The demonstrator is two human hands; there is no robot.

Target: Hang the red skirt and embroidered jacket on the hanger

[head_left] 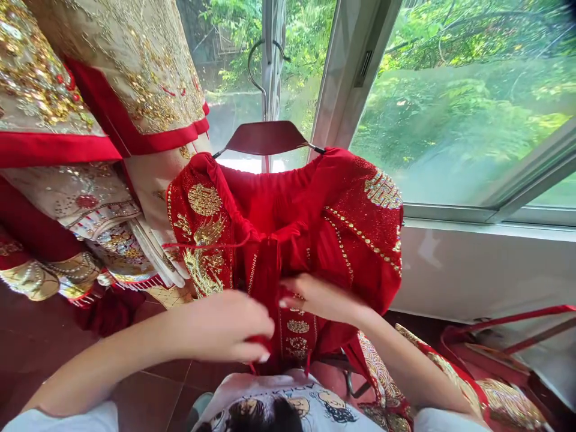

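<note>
A red jacket with gold embroidery and rows of beads hangs in front of me on a dark red hanger. Its gathered neckline faces up, and a thin red cord stretches out to the left from it. My left hand, smeared by motion, is at the jacket's front with fingers bent and the thumb a little apart. Close to the front opening is my right hand, also blurred, its fingers curled toward the embroidered front band. Whether either hand grips the cloth cannot be made out.
Gold-beaded garments with red trim hang close on the left. Behind the jacket stands a framed window above a white wall. Patterned fabric and a red strap are at lower right, over a tiled floor.
</note>
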